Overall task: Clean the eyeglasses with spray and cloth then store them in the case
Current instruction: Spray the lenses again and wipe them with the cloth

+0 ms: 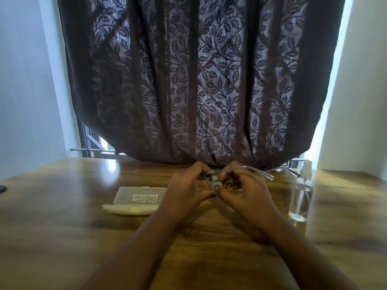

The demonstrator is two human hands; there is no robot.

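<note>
Both hands meet above the middle of the wooden table (62, 237). My left hand (188, 189) and my right hand (240, 189) hold the eyeglasses (259, 173) between them, with the clear temple arms sticking out to the right. A small pale green cloth (215, 184) is pinched between the fingertips against the frame; which hand pinches it is hard to tell. The open clear eyeglass case (138, 198) lies on the table to the left of my left hand. A clear spray bottle (301, 195) stands upright to the right.
A dark leaf-patterned curtain (199, 80) hangs right behind the table's far edge, with a window grille (92, 143) showing at its lower left. A dark object (2, 189) lies at the table's left edge. White walls flank both sides.
</note>
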